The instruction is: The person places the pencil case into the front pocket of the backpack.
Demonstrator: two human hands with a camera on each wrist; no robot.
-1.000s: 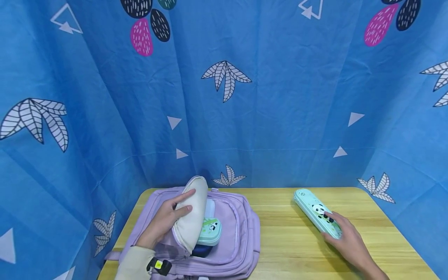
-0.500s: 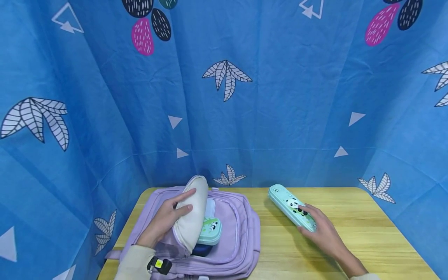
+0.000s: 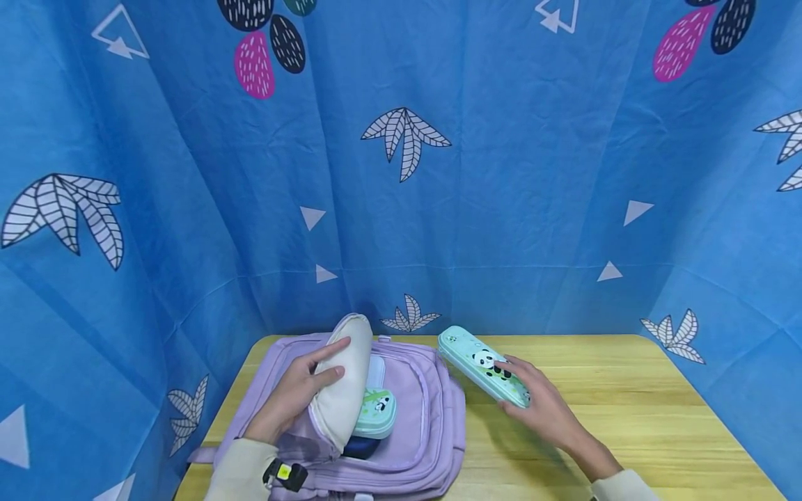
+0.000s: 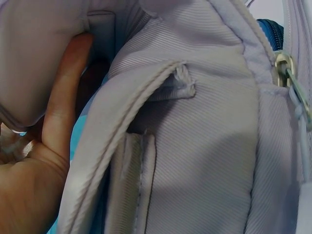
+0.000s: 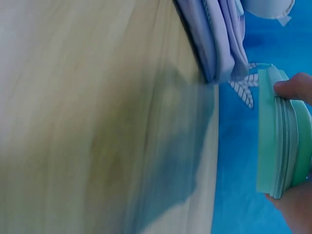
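A lilac backpack [image 3: 410, 390] lies on the table with its pocket folded back. My left hand [image 3: 291, 396] grips the pale-lined flap [image 3: 344, 410], thumb and forefinger on the lining. In the left wrist view that hand [image 4: 44, 175] sits by the lilac fabric [image 4: 214, 122]. Inside the pocket are a mint panda-print case [image 3: 376, 421], a dark navy item [image 3: 361, 449] beneath it and a light blue item [image 3: 376, 372]. My right hand [image 3: 539, 403] holds a long mint panda pencil case [image 3: 470, 358] by its near end, raised over the table; its far end is close to the backpack's right edge.
The wooden table [image 3: 601, 376] reaches back to a blue patterned curtain [image 3: 489, 209], which also hangs at both sides. A metal zipper pull [image 4: 287, 73] shows on the backpack in the left wrist view. A strap [image 3: 200, 456] sticks out at the backpack's left.
My right hand has carried the long pencil case leftward across the table, from the right side to beside the backpack. The left hand and the flap have stayed in place.
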